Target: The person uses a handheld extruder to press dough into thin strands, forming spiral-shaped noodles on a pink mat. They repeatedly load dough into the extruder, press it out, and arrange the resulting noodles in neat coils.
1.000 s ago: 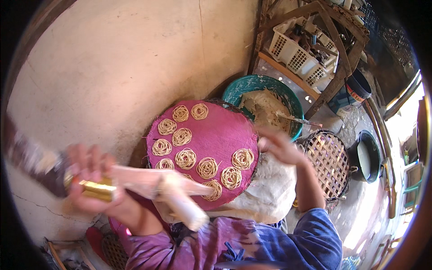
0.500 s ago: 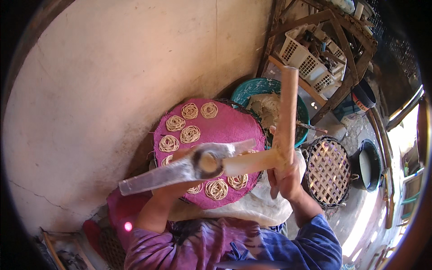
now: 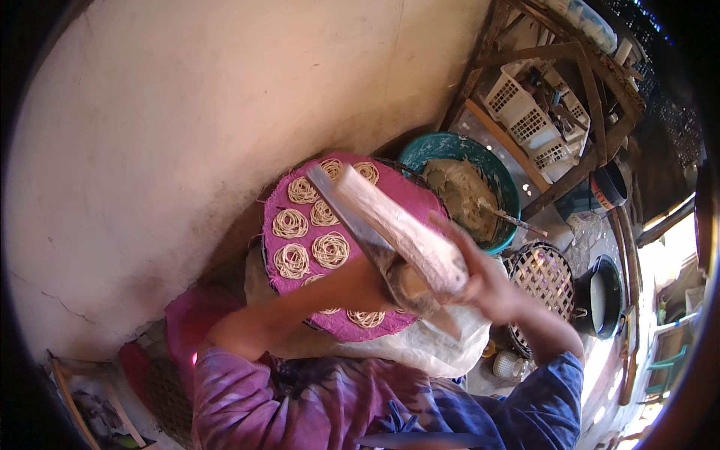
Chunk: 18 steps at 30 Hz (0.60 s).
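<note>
In front of my chest is a wooden hand press with a pale, thick crossbar [image 3: 401,225] and a longer, flat grey bar [image 3: 341,199] under it. My left hand [image 3: 375,287] holds the press from below, its fingers mostly hidden behind the flat bar. Around the crossbar's near right end, my right hand [image 3: 487,281] is closed, blurred, with one finger stretched along it. Beneath the press lies a round tray covered with pink cloth [image 3: 281,180]. Several coiled nests of pale dough strands [image 3: 331,250] rest on it; the press and my arm cover some of them.
Beyond the tray to the right stands a green basin [image 3: 501,169] of pale dough, a stick leaning in it. A woven basket [image 3: 541,281] and a dark bucket [image 3: 600,296] are on the right. White plastic crates [image 3: 529,112] sit farther back. A plain wall [image 3: 165,150] rises on the left.
The crossbar has swung from upright on the right to slanting up-left over the tray. The flat bar has turned too. My right hand has shifted slightly on the crossbar, and the view has moved a little.
</note>
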{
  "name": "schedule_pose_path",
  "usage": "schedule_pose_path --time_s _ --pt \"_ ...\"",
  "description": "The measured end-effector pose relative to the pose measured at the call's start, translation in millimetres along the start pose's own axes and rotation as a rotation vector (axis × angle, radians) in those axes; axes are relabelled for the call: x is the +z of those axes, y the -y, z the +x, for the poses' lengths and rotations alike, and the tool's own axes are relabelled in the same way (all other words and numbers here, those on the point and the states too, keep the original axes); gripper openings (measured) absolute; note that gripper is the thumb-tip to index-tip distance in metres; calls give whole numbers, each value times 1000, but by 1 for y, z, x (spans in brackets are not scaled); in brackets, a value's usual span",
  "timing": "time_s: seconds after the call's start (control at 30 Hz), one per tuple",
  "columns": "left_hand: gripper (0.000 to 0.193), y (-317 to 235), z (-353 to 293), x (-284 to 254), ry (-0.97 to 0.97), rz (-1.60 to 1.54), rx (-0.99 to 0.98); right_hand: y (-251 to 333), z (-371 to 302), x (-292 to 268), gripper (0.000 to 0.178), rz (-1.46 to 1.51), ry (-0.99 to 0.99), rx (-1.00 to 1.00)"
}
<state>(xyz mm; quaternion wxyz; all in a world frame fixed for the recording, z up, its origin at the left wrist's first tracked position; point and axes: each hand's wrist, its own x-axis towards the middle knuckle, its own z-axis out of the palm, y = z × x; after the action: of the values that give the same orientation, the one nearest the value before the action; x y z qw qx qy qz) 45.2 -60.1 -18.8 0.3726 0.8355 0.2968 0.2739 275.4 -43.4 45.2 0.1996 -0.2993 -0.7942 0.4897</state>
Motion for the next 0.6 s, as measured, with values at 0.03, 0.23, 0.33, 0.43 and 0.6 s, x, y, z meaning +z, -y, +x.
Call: schedule_pose_path --time_s 0.03,0.23,0.33,0.43,0.6 --pt "71 -7 7 -14 -38 -34 8 4 -5 -27 107 363 150 185" --pt "64 -29 48 -112 -443 -1067 293 -6 -13 -74 90 829 288 379" --pt "80 16 78 -118 -514 -1600 384 -25 4 -68 100 878 345 549" --pt "64 89 95 -95 -561 -1714 408 -46 28 -66 101 657 287 677" --pt "47 168 97 -46 -781 -1911 437 -59 51 -68 90 273 301 792"
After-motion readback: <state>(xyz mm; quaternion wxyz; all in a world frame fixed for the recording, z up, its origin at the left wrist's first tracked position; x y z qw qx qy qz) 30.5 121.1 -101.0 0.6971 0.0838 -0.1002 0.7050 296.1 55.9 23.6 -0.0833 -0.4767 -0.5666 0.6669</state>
